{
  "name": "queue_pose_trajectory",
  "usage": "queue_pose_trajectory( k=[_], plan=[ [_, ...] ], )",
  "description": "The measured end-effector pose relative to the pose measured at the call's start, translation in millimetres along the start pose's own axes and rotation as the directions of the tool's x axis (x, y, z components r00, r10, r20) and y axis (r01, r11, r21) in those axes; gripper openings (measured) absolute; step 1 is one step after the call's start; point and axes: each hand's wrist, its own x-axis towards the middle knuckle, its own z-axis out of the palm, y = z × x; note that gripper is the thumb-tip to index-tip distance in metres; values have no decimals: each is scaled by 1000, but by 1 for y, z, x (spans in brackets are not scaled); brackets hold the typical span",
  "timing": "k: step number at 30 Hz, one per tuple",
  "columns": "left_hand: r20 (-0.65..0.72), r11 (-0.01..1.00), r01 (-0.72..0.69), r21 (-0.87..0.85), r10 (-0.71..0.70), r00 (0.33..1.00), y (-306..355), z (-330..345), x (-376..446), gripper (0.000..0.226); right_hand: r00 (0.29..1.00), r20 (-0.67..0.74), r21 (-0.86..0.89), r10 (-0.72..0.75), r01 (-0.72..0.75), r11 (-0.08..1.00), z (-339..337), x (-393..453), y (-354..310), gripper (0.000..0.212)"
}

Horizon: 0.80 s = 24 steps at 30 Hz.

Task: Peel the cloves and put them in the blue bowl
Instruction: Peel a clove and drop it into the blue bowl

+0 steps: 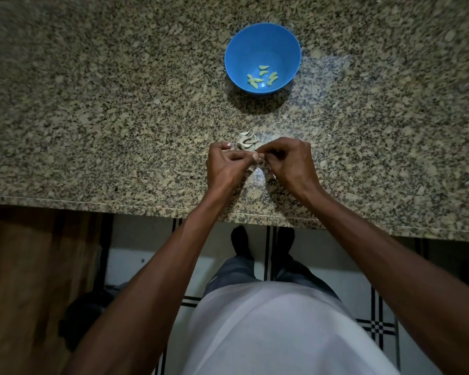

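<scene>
I see my left hand (pixel 225 165) and right hand (pixel 287 161) pinching one small pale clove (pixel 256 157) between them above the granite counter (pixel 92 104); peeled yellow-green cloves (pixel 261 75) lie in the blue bowl (pixel 236 50).

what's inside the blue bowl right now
Several pale peeled cloves lie loose at the bottom of the blue bowl. Nothing else shows inside. The near wall may hide a little of the bowl's floor.
</scene>
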Motion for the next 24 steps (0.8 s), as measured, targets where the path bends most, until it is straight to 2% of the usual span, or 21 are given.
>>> queue_pose_trajectory(
  k=[5,11,16,20,24],
  plan=[
    [70,1000,-21,4,21,997,4,-3,1,65,991,94,39,98,-102,994,-6,6,1,13],
    [87,1000,-26,11,25,996,12,1,1,70,988,139,-124,-68,86,989,-10,6,-2,11],
    [153,997,58,-56,-49,987,14,0,7,79,982,135,-142,-133,152,978,-10,6,1,11],
    [237,969,173,-179,-128,963,12,-4,8,91,993,92,-21,-73,76,997,-11,3,2,13],
    [283,944,222,-245,-150,947,14,-1,8,85,988,107,209,112,-132,969,-11,3,4,10]
  ],
)
